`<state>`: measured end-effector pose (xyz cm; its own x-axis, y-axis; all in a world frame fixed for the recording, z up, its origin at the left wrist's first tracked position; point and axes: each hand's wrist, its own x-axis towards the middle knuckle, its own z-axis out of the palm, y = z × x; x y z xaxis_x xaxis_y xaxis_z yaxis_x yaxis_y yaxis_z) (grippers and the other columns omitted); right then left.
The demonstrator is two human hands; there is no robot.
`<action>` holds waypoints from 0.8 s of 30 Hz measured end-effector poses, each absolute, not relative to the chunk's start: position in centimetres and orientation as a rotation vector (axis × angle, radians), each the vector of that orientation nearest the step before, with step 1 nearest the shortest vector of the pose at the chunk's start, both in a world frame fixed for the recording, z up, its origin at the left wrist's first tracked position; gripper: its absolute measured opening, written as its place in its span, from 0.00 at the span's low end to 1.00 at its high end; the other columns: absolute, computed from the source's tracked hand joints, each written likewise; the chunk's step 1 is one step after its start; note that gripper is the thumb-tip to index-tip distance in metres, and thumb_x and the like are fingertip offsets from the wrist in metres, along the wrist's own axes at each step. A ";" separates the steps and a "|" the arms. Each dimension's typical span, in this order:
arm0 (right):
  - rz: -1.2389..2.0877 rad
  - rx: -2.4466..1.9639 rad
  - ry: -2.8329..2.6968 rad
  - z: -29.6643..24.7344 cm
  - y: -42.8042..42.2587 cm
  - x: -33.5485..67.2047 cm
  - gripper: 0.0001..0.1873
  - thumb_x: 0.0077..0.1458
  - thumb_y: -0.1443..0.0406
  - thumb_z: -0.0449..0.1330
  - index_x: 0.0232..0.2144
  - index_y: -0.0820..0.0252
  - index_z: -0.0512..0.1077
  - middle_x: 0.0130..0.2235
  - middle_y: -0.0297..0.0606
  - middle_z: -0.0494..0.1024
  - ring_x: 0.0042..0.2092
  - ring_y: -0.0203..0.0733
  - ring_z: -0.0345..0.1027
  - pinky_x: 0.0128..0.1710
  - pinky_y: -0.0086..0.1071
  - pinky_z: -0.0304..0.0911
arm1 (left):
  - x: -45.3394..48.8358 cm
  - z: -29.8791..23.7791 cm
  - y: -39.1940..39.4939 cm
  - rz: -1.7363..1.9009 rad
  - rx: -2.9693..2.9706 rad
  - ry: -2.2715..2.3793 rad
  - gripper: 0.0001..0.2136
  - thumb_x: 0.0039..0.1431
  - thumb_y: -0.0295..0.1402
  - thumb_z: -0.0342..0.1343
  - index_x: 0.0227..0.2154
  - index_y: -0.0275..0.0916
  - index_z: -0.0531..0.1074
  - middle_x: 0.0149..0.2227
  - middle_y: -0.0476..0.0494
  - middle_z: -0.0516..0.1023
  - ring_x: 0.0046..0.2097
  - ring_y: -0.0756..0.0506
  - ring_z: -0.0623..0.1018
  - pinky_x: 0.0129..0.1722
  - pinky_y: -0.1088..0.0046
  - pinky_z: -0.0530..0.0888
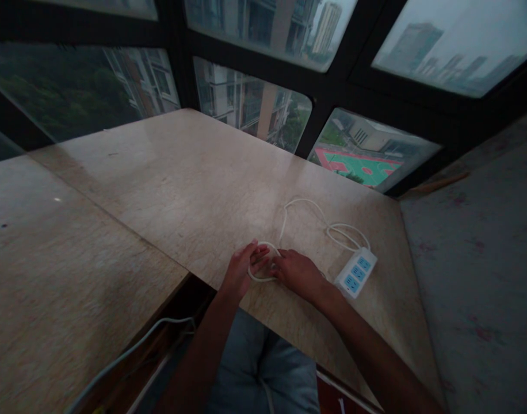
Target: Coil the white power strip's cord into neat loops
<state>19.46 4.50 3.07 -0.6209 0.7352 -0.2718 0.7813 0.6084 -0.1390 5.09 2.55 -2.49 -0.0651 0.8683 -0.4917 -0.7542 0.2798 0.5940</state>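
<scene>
A white power strip with blue socket faces lies on the stone-patterned sill, to the right of my hands. Its white cord runs from the far end in loose curves back to me. Near the front edge, my left hand has its fingers curled around a loop of that cord. My right hand grips the cord on the loop's other side, palm down with fingers bent. The fingertips of both hands are close together, and part of the cord is hidden behind the right hand.
Dark-framed windows close off the back of the sill. A papered wall stands on the right. Below the front edge are a grey cushion and another pale cable beside a dark gap.
</scene>
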 end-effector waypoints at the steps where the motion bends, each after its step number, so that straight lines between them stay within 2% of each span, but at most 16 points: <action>1: -0.386 1.252 2.658 3.0 4.6 19.6 0.14 0.57 0.62 0.59 0.44 0.62 0.75 0.52 0.51 0.74 0.51 0.54 0.69 0.48 0.41 0.65 | 5.2 -2.6 2.5 1.345 0.151 0.936 0.09 0.55 0.33 0.60 0.25 0.33 0.72 0.34 0.37 0.80 0.38 0.46 0.80 0.40 0.70 0.77; 5: -0.423 1.210 2.683 2.5 4.9 20.2 0.22 0.50 0.62 0.66 0.48 0.62 0.73 0.62 0.56 0.63 0.55 0.59 0.67 0.51 0.46 0.64 | 5.5 -3.0 2.4 1.357 0.141 0.905 0.09 0.53 0.34 0.61 0.24 0.34 0.72 0.33 0.38 0.80 0.37 0.46 0.80 0.41 0.70 0.76; 9: -0.429 1.217 2.776 2.2 4.8 20.9 0.19 0.52 0.67 0.64 0.48 0.57 0.75 0.65 0.51 0.57 0.59 0.58 0.63 0.55 0.50 0.60 | 5.7 -3.2 2.3 1.381 0.150 0.894 0.09 0.50 0.35 0.63 0.25 0.34 0.73 0.32 0.39 0.79 0.38 0.45 0.80 0.41 0.69 0.75; 13: -0.578 1.253 3.023 3.0 4.3 21.4 0.17 0.56 0.64 0.60 0.49 0.54 0.74 0.67 0.47 0.53 0.66 0.55 0.50 0.60 0.52 0.52 | 5.9 -3.1 2.3 1.390 0.156 0.903 0.11 0.47 0.37 0.65 0.26 0.34 0.73 0.33 0.40 0.80 0.38 0.45 0.79 0.39 0.70 0.74; 16: -0.960 1.220 3.159 4.3 4.0 21.7 0.17 0.59 0.59 0.58 0.50 0.52 0.73 0.67 0.44 0.54 0.66 0.51 0.49 0.62 0.51 0.50 | 5.7 -3.1 2.3 1.405 0.128 0.898 0.12 0.46 0.37 0.66 0.27 0.34 0.73 0.31 0.41 0.80 0.36 0.46 0.79 0.39 0.70 0.74; 20: -1.708 1.181 3.104 5.5 3.5 22.4 0.19 0.57 0.52 0.59 0.48 0.50 0.74 0.59 0.44 0.67 0.61 0.50 0.59 0.59 0.48 0.57 | 5.3 -3.2 2.3 1.417 0.140 0.863 0.12 0.47 0.37 0.66 0.27 0.33 0.73 0.30 0.41 0.79 0.35 0.46 0.79 0.40 0.70 0.75; 24: -2.358 1.574 2.929 5.7 3.1 23.7 0.21 0.54 0.47 0.59 0.43 0.51 0.76 0.52 0.44 0.72 0.53 0.50 0.68 0.53 0.47 0.64 | 5.0 -3.2 2.3 1.400 0.089 0.879 0.11 0.50 0.36 0.65 0.26 0.33 0.72 0.30 0.41 0.79 0.34 0.46 0.80 0.41 0.68 0.76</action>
<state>23.69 3.13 5.68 -0.3562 0.9076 0.2222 -0.0231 0.2292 -0.9731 4.96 2.34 -3.20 -0.0817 0.8736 -0.4796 -0.8116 0.2210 0.5408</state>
